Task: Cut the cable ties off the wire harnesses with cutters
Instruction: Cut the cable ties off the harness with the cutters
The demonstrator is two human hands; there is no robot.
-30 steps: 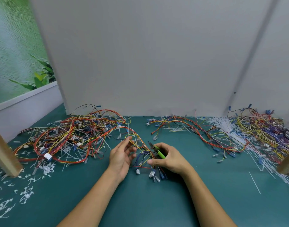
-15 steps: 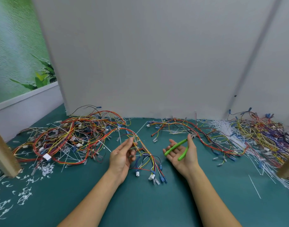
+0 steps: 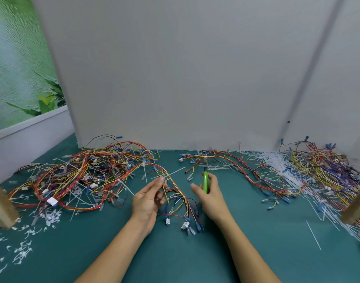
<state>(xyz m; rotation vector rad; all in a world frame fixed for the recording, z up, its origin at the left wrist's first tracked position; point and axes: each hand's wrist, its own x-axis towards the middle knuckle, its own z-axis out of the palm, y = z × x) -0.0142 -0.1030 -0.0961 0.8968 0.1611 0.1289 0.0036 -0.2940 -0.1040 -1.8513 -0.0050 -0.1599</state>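
In the head view, a white paper tag (image 3: 52, 201) on the tangled heap of red and yellow wires (image 3: 83, 174) is too small to read. The left hand (image 3: 147, 199) has a narrow grip, pinching the red, yellow and blue wire harness (image 3: 176, 198), whose white and blue plugs lie on the teal table (image 3: 175, 258). The right hand (image 3: 212, 200) curls round the green-handled cutters (image 3: 205, 180), held upright with the handles close together, just beside the harness.

The left hand (image 3: 147, 199) pinches a wire harness (image 3: 182, 200) on the green table (image 3: 175, 258); the right hand (image 3: 212, 201) grips green cutters (image 3: 205, 181).
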